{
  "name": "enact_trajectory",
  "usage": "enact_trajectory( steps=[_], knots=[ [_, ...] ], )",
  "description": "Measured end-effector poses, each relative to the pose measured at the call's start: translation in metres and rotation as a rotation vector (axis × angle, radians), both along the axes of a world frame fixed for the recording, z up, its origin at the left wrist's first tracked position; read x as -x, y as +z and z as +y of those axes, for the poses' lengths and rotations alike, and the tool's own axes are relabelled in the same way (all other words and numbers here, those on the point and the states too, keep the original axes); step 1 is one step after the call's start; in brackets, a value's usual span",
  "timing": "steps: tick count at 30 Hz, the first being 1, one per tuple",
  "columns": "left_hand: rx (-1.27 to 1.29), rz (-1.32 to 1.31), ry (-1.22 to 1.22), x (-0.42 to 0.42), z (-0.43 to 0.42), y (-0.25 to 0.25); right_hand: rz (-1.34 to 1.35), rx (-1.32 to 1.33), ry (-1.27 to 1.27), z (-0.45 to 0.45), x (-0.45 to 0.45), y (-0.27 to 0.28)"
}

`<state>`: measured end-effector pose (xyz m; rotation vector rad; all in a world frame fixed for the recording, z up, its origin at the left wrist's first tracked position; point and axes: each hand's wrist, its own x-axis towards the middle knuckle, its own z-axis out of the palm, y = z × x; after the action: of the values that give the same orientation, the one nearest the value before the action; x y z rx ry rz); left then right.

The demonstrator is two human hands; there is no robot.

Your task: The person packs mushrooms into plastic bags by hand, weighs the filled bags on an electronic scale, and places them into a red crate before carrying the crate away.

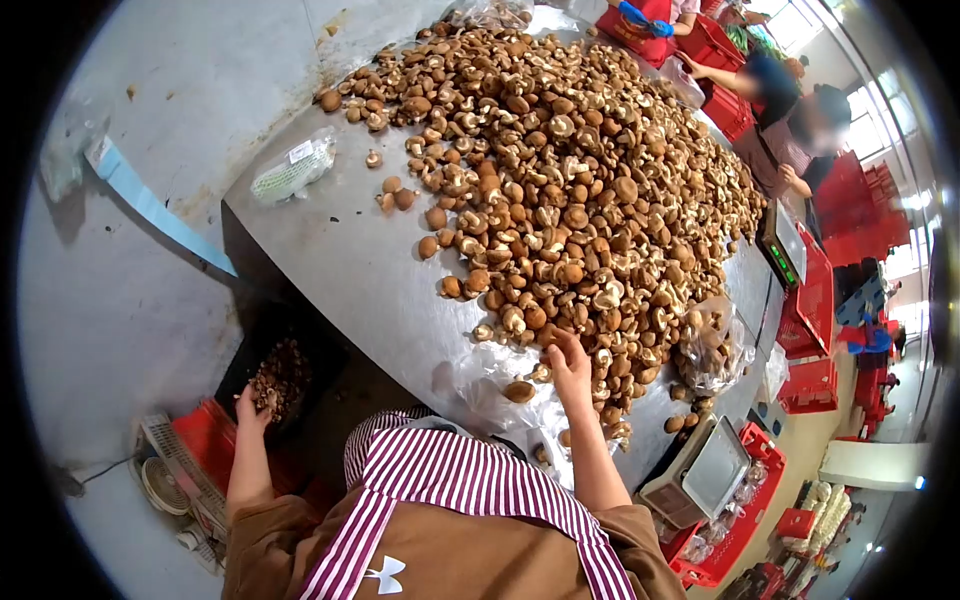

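Note:
A large heap of brown shiitake mushrooms [590,190] covers much of the metal table [330,220]. My right hand [570,370] reaches to the near edge of the heap, its fingers apart and touching or just above the mushrooms there. Clear plastic bags [490,375] lie beside that hand, with a loose mushroom [519,391] on them. Down on the left, below the table edge, my left hand [253,408] is at the side of a dark bin of mushroom stems and scraps [281,380]. Its fingers look spread, with nothing visible in them.
A filled bag of mushrooms [712,345] sits right of the heap, near a scale [700,470] and a red crate [730,540]. Another scale [783,245] stands farther off. Co-workers [780,150] are across the table. A green-white packet [295,168] lies at left.

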<state>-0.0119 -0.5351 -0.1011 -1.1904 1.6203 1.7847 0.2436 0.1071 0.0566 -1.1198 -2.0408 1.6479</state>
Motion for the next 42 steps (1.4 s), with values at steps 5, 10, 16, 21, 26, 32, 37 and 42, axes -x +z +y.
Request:
enact_trajectory(
  steps=[5, 10, 16, 21, 26, 32, 37, 42],
  knots=[
    [0.033, 0.342, -0.554, 0.022, 0.233, 0.075, -0.083, -0.18, 0.013, -0.025, -0.016, 0.006],
    [0.081, 0.77, -1.122, 0.009, 0.414, 0.095, -0.221, -0.548, 0.037, -0.043, -0.052, -0.003],
    [0.488, 1.169, -1.331, -0.003, 0.52, 0.087, -0.423, -0.599, -0.031, -0.074, -0.094, -0.015],
    [0.629, 1.117, -1.399, -0.014, 0.537, 0.082, -0.503, -0.6, -0.099, -0.095, -0.114, -0.024],
    [0.026, 0.996, -1.195, -0.009, 0.549, 0.089, -0.454, -0.535, -0.151, -0.103, -0.122, -0.034],
    [-0.458, 0.93, -1.182, -0.038, 0.593, 0.21, -0.468, -0.531, -0.108, -0.101, -0.112, -0.033],
    [0.355, 1.025, -2.016, -0.08, 0.526, 0.164, -0.568, -0.541, -0.152, -0.098, -0.112, -0.051],
    [0.44, 1.151, -2.281, -0.093, 0.467, 0.116, -0.356, -0.473, -0.282, -0.082, -0.117, -0.062]
  ],
)
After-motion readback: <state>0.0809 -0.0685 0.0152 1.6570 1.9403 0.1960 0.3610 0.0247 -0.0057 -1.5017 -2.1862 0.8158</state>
